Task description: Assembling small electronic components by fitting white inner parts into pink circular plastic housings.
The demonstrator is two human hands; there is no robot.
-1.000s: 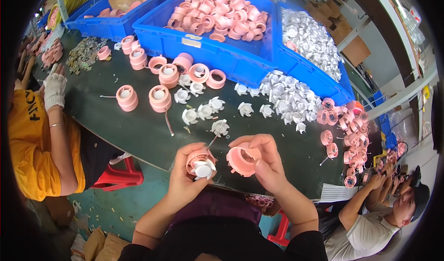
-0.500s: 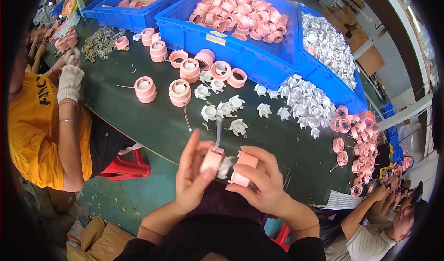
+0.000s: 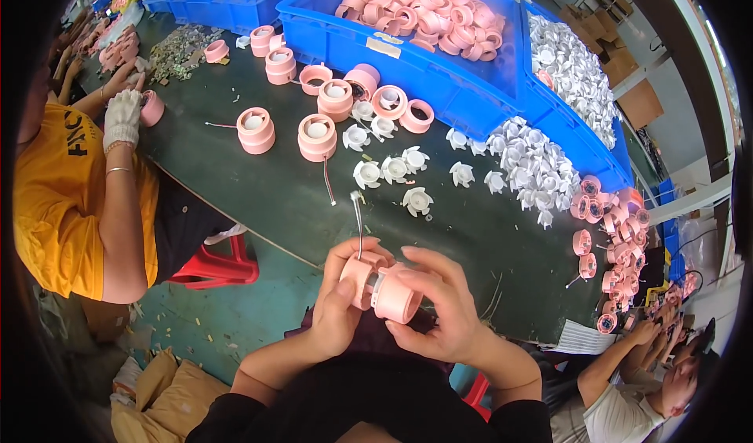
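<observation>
My left hand (image 3: 333,309) closes round a short pink cylindrical housing (image 3: 357,277), with a thin cable (image 3: 359,223) rising from it toward the table. A pink ring (image 3: 400,300) is in my right hand (image 3: 451,306), held by thumb and fingers with its open end facing the lower right. The two pink parts meet edge to edge; a bit of white shows between them, mostly hidden. Just beyond my hands lie several white finned impellers (image 3: 417,201). Farther off stand pink assembled units with white round centres (image 3: 317,137), some trailing cables.
Behind these, a blue bin (image 3: 439,90) holds pink rings; a second holds white impellers (image 3: 572,74). Loose impellers (image 3: 525,160) are heaped beside it, with pink parts (image 3: 620,239) at right. At left, a co-worker's gloved hand (image 3: 123,117) is near a pink cylinder (image 3: 152,108).
My hands have brought the two pink parts together; the white impeller seen between them is now mostly hidden. The ring has turned. A pink cylinder now shows beside the co-worker's glove.
</observation>
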